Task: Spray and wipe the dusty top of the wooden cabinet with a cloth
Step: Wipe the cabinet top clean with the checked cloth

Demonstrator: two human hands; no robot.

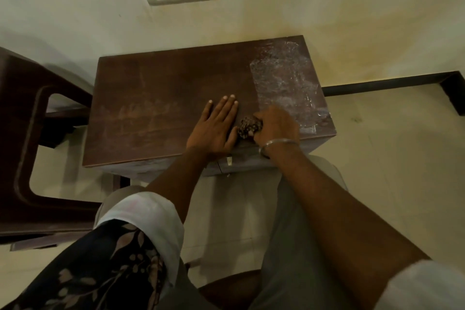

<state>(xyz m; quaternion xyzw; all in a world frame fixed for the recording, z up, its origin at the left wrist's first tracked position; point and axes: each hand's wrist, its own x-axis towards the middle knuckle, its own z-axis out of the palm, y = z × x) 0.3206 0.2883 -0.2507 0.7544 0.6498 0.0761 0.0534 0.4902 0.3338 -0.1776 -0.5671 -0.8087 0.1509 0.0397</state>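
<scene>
No readable text or labels.

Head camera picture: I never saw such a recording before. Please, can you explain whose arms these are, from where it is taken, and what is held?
No machine here: a person wears one camera on the head, so you look down along their own arms. The left hand lies flat on the wooden cabinet top. The right hand grips a crumpled cloth beside it. A whitish dusty patch covers the top's right part. A dark chair stands at the left.
</scene>
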